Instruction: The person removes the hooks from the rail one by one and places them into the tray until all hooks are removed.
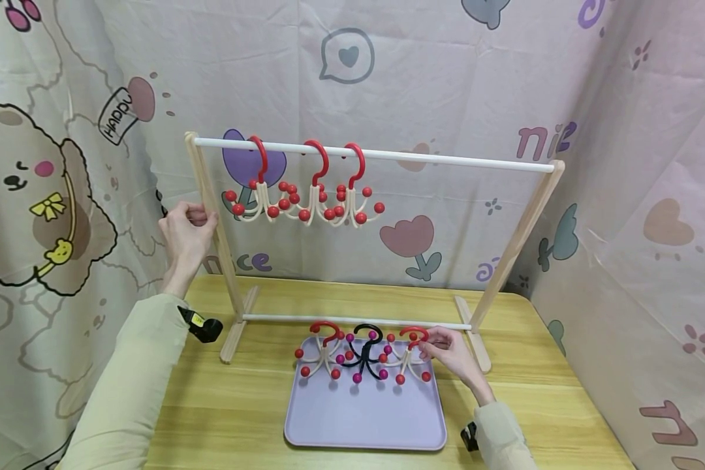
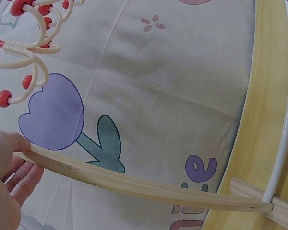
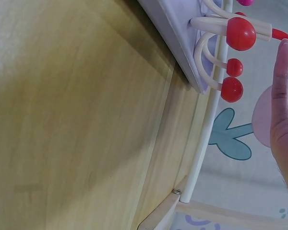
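My left hand (image 1: 188,238) grips the left wooden post (image 1: 227,267) of a hanging rack, thumb on one side and fingers on the other in the left wrist view. Fingertips of my right hand (image 1: 454,358) pinch the red hook of a claw hanger (image 1: 408,359) with cream arms and red balls. That hanger stands at the right of a lilac tray (image 1: 364,421). Beside it on the tray are a black claw hanger (image 1: 365,356) with magenta balls and another red-hooked one (image 1: 324,357).
Three red-hooked claw hangers (image 1: 315,196) hang side by side on the left half of the white top bar (image 1: 446,158). A lower white bar (image 1: 352,320) runs behind the tray, above the wooden table (image 1: 223,411). Printed cloth (image 1: 352,98) surrounds the table.
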Demonstrator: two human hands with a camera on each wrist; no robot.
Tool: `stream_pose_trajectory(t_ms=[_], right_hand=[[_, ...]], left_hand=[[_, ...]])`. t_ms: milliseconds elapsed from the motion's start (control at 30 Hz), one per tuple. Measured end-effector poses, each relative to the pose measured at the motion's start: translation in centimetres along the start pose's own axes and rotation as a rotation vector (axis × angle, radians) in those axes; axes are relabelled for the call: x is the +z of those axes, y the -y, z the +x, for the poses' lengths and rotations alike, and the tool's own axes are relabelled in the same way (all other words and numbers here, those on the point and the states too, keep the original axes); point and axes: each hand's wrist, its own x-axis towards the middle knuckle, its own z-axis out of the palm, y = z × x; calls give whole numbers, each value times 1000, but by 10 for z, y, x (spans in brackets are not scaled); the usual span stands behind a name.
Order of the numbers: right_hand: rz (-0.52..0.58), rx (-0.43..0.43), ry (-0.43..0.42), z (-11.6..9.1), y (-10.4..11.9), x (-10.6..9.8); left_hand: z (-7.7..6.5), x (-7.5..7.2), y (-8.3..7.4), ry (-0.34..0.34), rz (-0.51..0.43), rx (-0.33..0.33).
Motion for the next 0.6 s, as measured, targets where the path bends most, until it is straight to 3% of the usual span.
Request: stream_pose_trajectory(t_ms=[600], right_hand=[[-37, -26, -56, -1, 7, -1]], left_hand=[[0, 0, 0, 8, -11, -11]])
